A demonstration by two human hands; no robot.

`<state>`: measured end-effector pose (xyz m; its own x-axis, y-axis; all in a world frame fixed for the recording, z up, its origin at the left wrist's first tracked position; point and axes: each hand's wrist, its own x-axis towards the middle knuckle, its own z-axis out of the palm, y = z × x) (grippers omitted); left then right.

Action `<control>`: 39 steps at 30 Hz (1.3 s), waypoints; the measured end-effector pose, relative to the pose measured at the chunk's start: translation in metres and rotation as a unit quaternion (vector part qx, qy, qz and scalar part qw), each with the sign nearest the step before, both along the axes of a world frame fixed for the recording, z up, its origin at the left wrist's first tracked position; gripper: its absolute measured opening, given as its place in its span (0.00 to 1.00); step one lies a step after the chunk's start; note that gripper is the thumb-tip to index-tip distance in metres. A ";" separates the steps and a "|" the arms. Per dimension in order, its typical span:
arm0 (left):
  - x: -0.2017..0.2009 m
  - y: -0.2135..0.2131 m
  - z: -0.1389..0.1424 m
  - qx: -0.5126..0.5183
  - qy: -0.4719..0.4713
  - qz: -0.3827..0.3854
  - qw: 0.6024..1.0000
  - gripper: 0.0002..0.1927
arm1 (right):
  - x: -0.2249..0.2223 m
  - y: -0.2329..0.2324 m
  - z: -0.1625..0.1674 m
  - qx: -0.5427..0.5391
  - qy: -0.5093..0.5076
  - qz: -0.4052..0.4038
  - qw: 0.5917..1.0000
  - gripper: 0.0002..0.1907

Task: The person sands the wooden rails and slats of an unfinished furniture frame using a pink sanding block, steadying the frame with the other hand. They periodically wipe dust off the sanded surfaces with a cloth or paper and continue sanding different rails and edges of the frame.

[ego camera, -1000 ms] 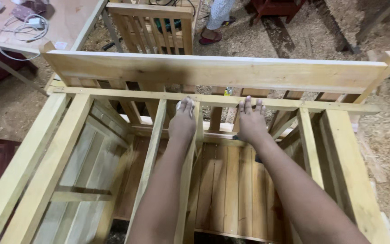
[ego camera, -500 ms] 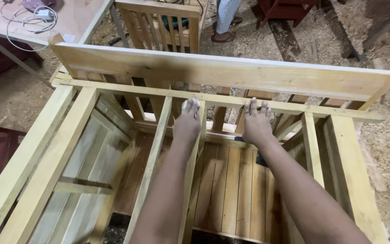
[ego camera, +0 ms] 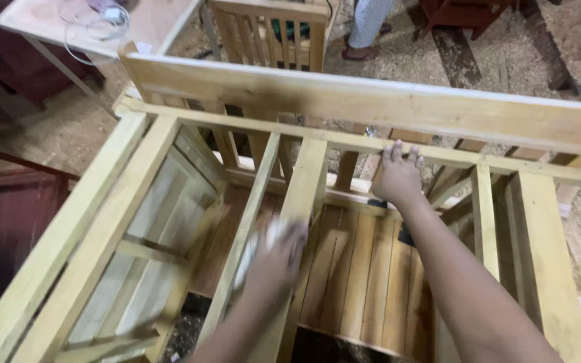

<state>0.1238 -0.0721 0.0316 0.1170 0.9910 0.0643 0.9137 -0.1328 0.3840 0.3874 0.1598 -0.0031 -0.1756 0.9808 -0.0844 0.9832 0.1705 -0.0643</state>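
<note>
One hand has left the cross rail point(ego camera: 344, 138): the left hand point(ego camera: 274, 252), blurred, fingers unreadable, now sits lower on the upright slat point(ego camera: 302, 202); the right hand point(ego camera: 396, 176) stays flat, fingers spread, on that rail.

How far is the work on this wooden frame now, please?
Done, as it looks: the pale slatted wooden frame stands assembled, rails and slats in place. In hand: the right hand lies flat on the long thin top rail; the left hand, blurred, presses something pale against the upright centre slat, perhaps rubbing it. Left: the wood looks bare, with no finish visible; sawdust covers the floor.
</note>
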 end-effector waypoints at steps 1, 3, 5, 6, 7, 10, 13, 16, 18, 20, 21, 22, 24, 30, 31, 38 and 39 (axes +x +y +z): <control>0.005 0.032 0.002 -0.092 -0.016 0.038 0.995 0.27 | -0.005 -0.005 0.005 -0.012 0.022 -0.002 1.000 0.55; 0.014 0.099 0.006 -0.172 0.016 0.044 0.984 0.31 | -0.018 -0.022 0.012 -0.102 0.101 -0.035 0.989 0.51; 0.023 0.158 0.005 -0.121 0.094 0.036 0.988 0.30 | -0.036 -0.049 0.011 -0.169 0.210 -0.092 0.959 0.46; 0.027 0.181 0.003 -0.128 0.081 0.060 0.987 0.30 | -0.046 -0.073 0.004 -0.189 0.279 -0.131 0.932 0.44; 0.029 0.194 0.001 -0.134 0.069 0.062 0.987 0.29 | -0.057 -0.095 -0.005 -0.201 0.334 -0.123 0.913 0.42; 0.031 0.180 -0.005 -0.112 0.062 0.043 0.991 0.28 | -0.081 -0.155 -0.039 -0.055 0.479 0.011 0.876 0.41; 0.018 0.080 -0.012 -0.037 0.087 -0.028 0.995 0.25 | -0.091 -0.183 -0.065 -0.139 0.496 -0.185 0.837 0.33; -0.001 -0.063 -0.010 0.045 0.108 -0.077 0.990 0.27 | -0.100 -0.194 -0.070 -0.045 0.555 -0.098 0.825 0.29; -0.011 -0.134 -0.007 0.031 0.129 -0.083 0.988 0.28 | -0.105 -0.200 -0.065 -0.051 0.557 -0.086 0.824 0.29; -0.016 -0.157 -0.006 0.105 0.130 -0.086 0.982 0.26 | -0.108 -0.211 -0.056 -0.053 0.539 -0.099 0.835 0.30; -0.016 -0.149 -0.006 0.027 0.129 -0.081 0.988 0.25 | -0.107 -0.219 -0.053 -0.054 0.518 -0.112 0.846 0.29; -0.014 -0.133 -0.006 -0.052 0.129 -0.073 0.988 0.25 | -0.106 -0.228 -0.050 -0.057 0.497 -0.123 0.857 0.29; -0.006 -0.070 -0.005 0.036 0.085 -0.069 0.993 0.24 | -0.102 -0.248 -0.044 -0.034 0.475 -0.130 0.870 0.28; 0.028 0.065 0.015 -0.076 0.079 -0.016 0.994 0.26 | -0.091 -0.322 -0.035 -0.025 0.489 -0.137 0.861 0.27; 0.028 0.058 0.016 -0.073 0.085 -0.018 0.993 0.25 | -0.092 -0.334 -0.034 -0.022 0.496 -0.126 0.859 0.27; -0.019 -0.206 0.027 -0.035 0.093 -0.142 0.985 0.23 | -0.107 -0.381 -0.029 -0.015 0.529 -0.229 0.817 0.26; -0.026 -0.245 0.027 -0.064 0.135 -0.171 0.974 0.30 | -0.109 -0.385 -0.029 -0.014 0.521 -0.235 0.820 0.26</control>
<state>0.0977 -0.3169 0.0587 0.4380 0.8887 -0.1358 0.8941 -0.4148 0.1689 0.2787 -0.2247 -0.0324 0.2302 0.9612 -0.1523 0.3486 -0.2275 -0.9092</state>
